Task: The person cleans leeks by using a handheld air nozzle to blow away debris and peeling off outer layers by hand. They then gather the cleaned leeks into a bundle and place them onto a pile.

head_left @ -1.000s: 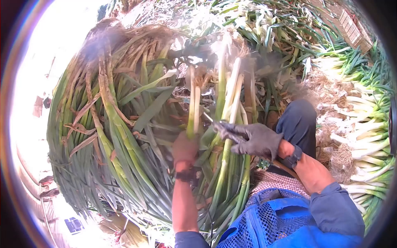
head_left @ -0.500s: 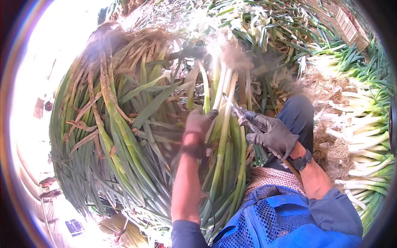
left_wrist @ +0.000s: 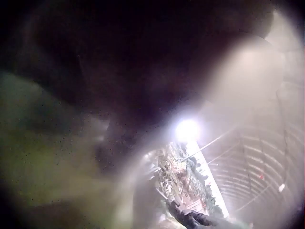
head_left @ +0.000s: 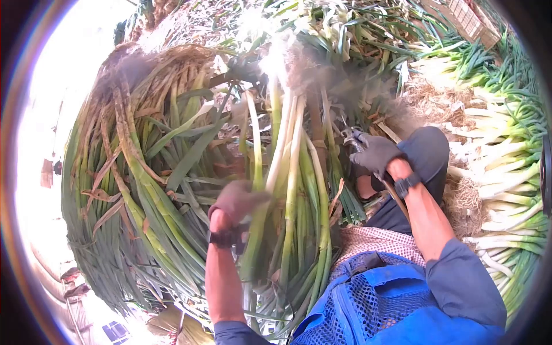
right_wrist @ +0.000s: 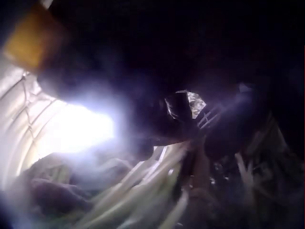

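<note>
My gloved left hand (head_left: 238, 201) is blurred in the head view, with fingertips reaching right against the green onion stalks. Just beyond them stands a green onion (head_left: 255, 135) with a pale shank, beside several white-shanked green onions (head_left: 291, 155) whose roots point away from me. The gloved right hand (head_left: 375, 153) is to the right of these stalks. It grips a thin-tipped metal tool (head_left: 347, 127), from which a brown rod or hose (head_left: 397, 201) trails back along the forearm. In both wrist views the hands are dark and blurred.
A big heap of unpeeled green onions (head_left: 138, 190) lies to the left. Along the right side runs a row of white-shanked green onions (head_left: 500, 167) with stringy roots. Leaf scraps (head_left: 368, 34) cover the ground behind, near a pale crate (head_left: 468, 23). My bent knee (head_left: 428, 158) is beside the right hand.
My left hand has come off its earlier grip on the stalks and moved down and left. The right hand has drawn away to the right and upward with the tool. The view has shifted slightly.
</note>
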The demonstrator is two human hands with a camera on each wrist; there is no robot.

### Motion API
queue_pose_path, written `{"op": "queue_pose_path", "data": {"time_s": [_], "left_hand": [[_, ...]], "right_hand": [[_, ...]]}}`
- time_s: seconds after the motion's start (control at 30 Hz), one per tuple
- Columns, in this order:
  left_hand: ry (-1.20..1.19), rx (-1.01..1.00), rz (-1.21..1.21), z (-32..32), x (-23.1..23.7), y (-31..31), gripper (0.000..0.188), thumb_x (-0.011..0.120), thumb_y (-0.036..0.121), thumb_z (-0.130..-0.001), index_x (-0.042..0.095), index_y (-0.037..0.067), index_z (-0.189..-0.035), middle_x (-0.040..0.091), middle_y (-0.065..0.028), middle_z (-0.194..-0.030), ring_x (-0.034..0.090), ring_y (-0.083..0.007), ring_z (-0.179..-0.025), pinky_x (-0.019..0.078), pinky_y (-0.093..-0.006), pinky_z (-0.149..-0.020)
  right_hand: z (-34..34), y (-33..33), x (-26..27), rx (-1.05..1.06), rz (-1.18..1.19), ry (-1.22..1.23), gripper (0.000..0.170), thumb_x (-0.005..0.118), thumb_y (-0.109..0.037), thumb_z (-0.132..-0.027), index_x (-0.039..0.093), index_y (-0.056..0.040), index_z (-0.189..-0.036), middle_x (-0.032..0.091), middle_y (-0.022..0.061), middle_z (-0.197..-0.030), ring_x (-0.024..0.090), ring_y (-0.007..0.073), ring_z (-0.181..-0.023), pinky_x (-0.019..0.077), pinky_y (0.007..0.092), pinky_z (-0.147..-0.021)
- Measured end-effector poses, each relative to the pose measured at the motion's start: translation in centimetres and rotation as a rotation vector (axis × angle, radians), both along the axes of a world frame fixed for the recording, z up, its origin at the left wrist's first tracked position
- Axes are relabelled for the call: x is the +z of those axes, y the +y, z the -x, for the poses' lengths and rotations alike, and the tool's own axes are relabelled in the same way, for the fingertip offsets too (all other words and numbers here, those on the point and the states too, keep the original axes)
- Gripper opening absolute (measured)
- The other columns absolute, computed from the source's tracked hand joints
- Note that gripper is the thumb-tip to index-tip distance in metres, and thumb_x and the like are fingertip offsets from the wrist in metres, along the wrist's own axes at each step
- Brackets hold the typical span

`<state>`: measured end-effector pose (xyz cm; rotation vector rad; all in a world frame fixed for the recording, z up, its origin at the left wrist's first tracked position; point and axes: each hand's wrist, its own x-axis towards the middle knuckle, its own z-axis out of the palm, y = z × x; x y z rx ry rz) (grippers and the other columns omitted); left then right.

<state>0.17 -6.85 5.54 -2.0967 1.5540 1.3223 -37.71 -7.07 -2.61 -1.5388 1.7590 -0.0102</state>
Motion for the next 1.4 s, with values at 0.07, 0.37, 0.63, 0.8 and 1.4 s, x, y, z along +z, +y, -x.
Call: {"op": "queue_pose_path", "data": {"time_s": [0.07, 0.37, 0.63, 0.8, 1.4], "left_hand": [[-0.076, -0.087, -0.004, 0.5, -0.6, -1.5, 0.043, 0.088, 0.031, -0.088, 0.077, -0.001, -0.115, 0.077, -0.0081, -0.096, 0.068, -0.0162, -0.085, 0.0551, -0.0334, -0.080], [-0.211, -0.008, 0.319, 11.4, -5.5, -8.0, 0.092, 0.099, 0.041, -0.068, 0.060, -0.010, -0.133, 0.073, -0.0296, -0.123, 0.073, -0.0369, -0.115, 0.0562, -0.0418, -0.100], [0.139, 0.085, 0.392, 8.4, -8.1, -8.6, 0.068, 0.092, 0.032, -0.070, 0.068, 0.000, -0.125, 0.078, -0.0192, -0.111, 0.076, -0.0328, -0.102, 0.0568, -0.0415, -0.092], [0.154, 0.136, 0.370, 8.4, -9.7, -8.5, 0.073, 0.089, 0.015, -0.076, 0.057, -0.005, -0.139, 0.075, -0.0136, -0.118, 0.073, -0.0208, -0.101, 0.0573, -0.0343, -0.093], [0.550, 0.394, 0.169, 3.7, -5.3, -10.4, 0.066, 0.076, 0.015, -0.078, 0.062, -0.004, -0.140, 0.073, -0.0134, -0.117, 0.071, -0.0228, -0.100, 0.0570, -0.0358, -0.091]], "right_hand": [[0.1, -1.1, -4.4, 0.106, -0.105, 0.117, 0.055, 0.074, -0.041, -0.082, 0.076, -0.0037, -0.123, 0.075, 0.0258, -0.113, 0.074, 0.0410, -0.106, 0.0582, 0.0478, -0.091], [-2.8, -3.5, -13.6, -0.031, -0.050, 0.085, 0.046, 0.063, -0.039, -0.089, 0.078, -0.0025, -0.114, 0.073, 0.0278, -0.118, 0.072, 0.0433, -0.112, 0.0570, 0.0502, -0.095], [-4.0, -6.8, -15.7, -0.402, -0.205, -0.045, 0.047, 0.060, -0.043, -0.091, 0.078, -0.0081, -0.117, 0.074, 0.0249, -0.120, 0.071, 0.0403, -0.114, 0.0556, 0.0477, -0.094], [-4.8, -10.1, -26.1, -0.471, -0.127, -0.245, 0.050, 0.065, -0.041, -0.090, 0.074, -0.0070, -0.125, 0.074, 0.0246, -0.120, 0.072, 0.0394, -0.110, 0.0549, 0.0449, -0.095], [-5.0, -9.3, -21.4, -0.677, 0.025, -0.657, 0.061, 0.077, -0.054, -0.087, 0.076, 0.0036, -0.108, 0.077, 0.0182, -0.087, 0.076, 0.0271, -0.085, 0.0584, 0.0420, -0.078]]}}
